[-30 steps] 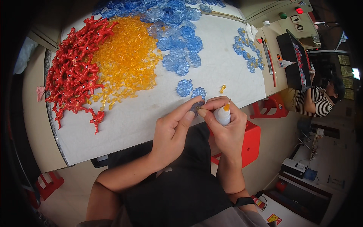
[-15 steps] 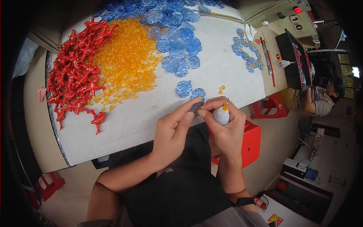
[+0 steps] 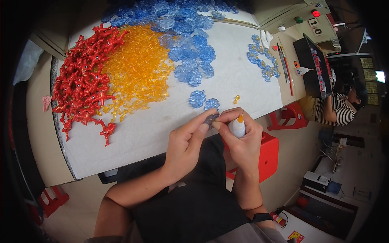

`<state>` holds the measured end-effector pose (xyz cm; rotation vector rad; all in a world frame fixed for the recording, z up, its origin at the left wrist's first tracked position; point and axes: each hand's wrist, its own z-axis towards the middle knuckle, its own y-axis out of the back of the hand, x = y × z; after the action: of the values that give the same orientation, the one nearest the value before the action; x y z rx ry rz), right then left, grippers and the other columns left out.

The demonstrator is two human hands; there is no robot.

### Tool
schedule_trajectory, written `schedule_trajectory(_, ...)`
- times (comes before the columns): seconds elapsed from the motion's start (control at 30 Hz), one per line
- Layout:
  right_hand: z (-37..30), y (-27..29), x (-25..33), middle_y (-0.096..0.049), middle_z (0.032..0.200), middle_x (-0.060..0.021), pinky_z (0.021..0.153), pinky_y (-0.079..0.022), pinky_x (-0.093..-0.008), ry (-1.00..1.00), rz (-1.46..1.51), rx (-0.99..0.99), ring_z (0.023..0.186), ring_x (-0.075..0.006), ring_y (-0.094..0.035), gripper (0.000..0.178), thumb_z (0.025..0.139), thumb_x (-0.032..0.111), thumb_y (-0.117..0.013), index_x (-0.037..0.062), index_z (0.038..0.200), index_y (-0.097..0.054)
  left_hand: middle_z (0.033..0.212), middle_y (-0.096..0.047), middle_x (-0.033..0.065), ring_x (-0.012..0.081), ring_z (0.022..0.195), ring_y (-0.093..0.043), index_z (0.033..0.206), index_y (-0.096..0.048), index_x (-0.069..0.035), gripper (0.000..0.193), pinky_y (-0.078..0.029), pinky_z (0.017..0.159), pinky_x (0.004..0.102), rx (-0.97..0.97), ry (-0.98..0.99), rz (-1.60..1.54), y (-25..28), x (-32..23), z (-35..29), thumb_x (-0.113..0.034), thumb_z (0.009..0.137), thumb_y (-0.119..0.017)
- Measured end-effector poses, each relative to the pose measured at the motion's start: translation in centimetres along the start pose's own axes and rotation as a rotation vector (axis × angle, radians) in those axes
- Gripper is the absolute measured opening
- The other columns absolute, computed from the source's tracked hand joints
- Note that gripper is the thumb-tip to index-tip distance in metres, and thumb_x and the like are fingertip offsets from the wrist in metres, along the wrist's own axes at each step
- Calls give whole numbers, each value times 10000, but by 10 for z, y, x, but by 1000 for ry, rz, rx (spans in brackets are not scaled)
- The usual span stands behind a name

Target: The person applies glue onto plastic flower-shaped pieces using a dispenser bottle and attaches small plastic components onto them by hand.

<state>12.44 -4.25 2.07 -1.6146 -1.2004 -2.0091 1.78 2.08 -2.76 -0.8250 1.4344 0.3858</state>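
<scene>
My left hand (image 3: 182,150) pinches a translucent blue flower-shaped piece (image 3: 210,119) between thumb and fingertips, just past the table's near edge. My right hand (image 3: 245,143) wraps round a small white squeeze bottle (image 3: 237,128) with an orange collar and a thin tip pointing up. Its thumb and forefinger meet at the edge of the blue piece; whatever tiny part they may pinch there is too hidden to name. Beyond the fingertips lie two loose blue flower pieces (image 3: 197,99). A lone yellow piece (image 3: 236,99) rests to their right.
Heaps of red figures (image 3: 83,81), small yellow pieces (image 3: 139,69) and blue flower pieces (image 3: 190,56) cover the table's left and middle. Blue-and-yellow assembled pieces (image 3: 253,52) lie right. Farther right are a black tray (image 3: 308,67), a second bottle (image 3: 302,71) and a seated person (image 3: 344,107).
Both hands stay together at the blue piece, with only slight finger movement. The whole view has shifted a little; the bottle is still in my right hand.
</scene>
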Motion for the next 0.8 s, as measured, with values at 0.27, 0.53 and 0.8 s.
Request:
schedule_trajectory(0.27, 5, 2, 1, -573, 760, -79, 588, -429, -253, 53, -54, 8, 658, -146, -558, 97, 712, 7, -636, -15, 786, -576, 773, -567, -18, 7, 600, -394, 1183, -503, -35, 305, -355, 541, 163, 67, 61, -5, 6, -8, 8, -123, 898, -436)
schedule_trajectory(0.53, 2, 6, 10, -569, 766, -60, 623, -436, -236, -64, 146, -30, 710, -118, -554, 103, 730, 20, -636, -13, 811, -583, 1075, -556, 128, 201, 976, -567, 1189, -448, 35, 343, -464, 860, 327, 172, 399, -545, 10, -19, 16, -156, 905, -430)
schedule_trajectory(0.8, 3, 11, -1, -565, 755, -60, 588, -425, -241, 66, 39, -47, 682, -120, -545, 104, 735, 29, -638, -8, 807, -572, 1072, -564, 126, 199, 971, -573, 1183, -447, 35, 359, -455, 871, 332, 162, 455, -611, 6, -21, 19, -185, 900, -440)
